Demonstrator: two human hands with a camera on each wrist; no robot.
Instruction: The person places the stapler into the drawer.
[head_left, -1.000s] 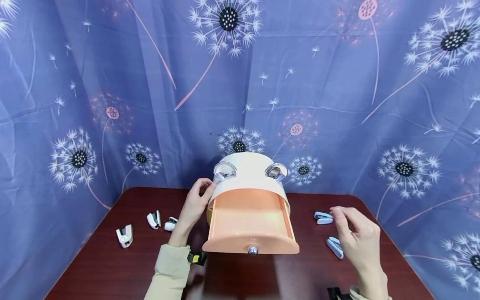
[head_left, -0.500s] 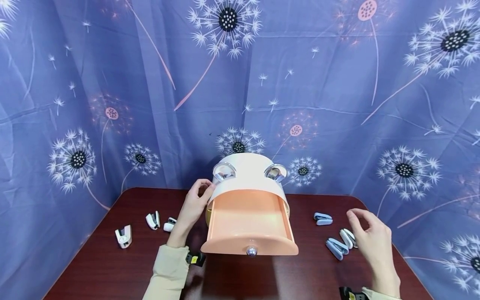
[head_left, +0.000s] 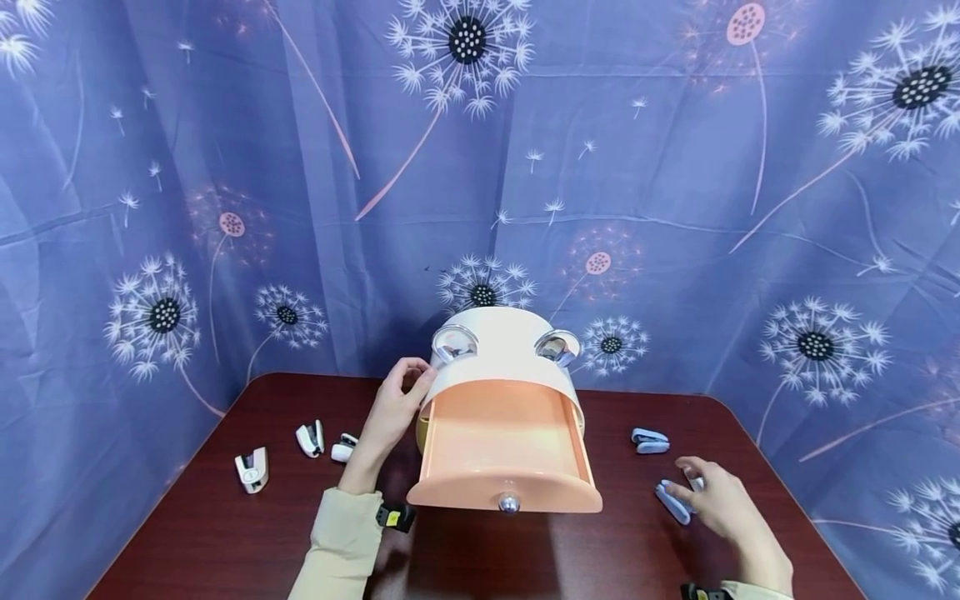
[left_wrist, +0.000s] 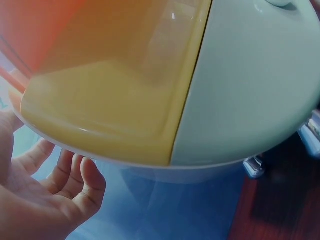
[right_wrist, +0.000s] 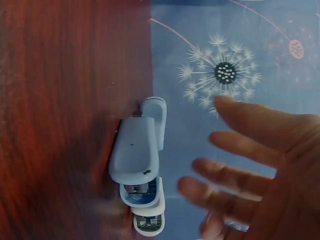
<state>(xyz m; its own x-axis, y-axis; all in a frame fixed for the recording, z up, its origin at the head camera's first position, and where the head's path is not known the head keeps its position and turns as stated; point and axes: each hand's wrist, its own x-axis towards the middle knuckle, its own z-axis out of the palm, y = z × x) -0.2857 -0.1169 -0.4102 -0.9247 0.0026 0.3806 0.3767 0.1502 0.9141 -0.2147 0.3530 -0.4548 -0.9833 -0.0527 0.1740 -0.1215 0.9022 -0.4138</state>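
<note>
A rounded white drawer box stands at the middle of the table, its orange drawer pulled out. The left wrist view shows its yellow drawer and pale green drawer. My left hand touches the box's left side with loosely bent fingers. On the right, my right hand hovers with fingers spread and nothing held, close by a light blue stapler. A white stapler is mostly hidden behind that hand; its end shows below the blue stapler in the right wrist view.
Another light blue stapler lies farther back on the right. Three white staplers lie at left: one stapler outermost, one farther in, one by the left forearm. A blue dandelion-print curtain surrounds the table.
My right hand first moved right, baring the white stapler, then came down and left over it with fingers spreading. My left hand stays at the box; the drawer remains out.
</note>
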